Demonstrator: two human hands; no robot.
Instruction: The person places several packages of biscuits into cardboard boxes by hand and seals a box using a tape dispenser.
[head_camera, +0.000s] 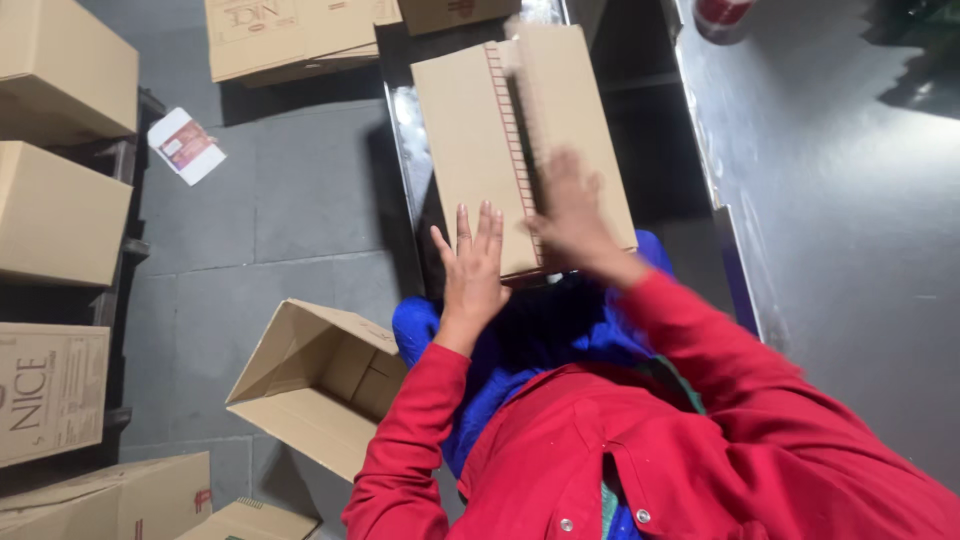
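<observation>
Grey floor slabs (300, 200) fill the left side, ringed by stacked brown cartons (60, 210); a shiny metal table (850, 230) runs down the right. Between them, on a narrow stand, lies the sealed cardboard box (470, 140), flat and closed, a red-printed seam along its top. An open carton (320, 385) gapes on the floor below; a small white packet (186, 145) lies farther off. The left hand (472, 272) rests spread, fingers splayed, on the box's near edge; the right hand (572, 215), blurred, lies flat on the lid, gripping nothing. I judge the box stiff, smooth and rather slippery; best held by opposite side edges.
</observation>
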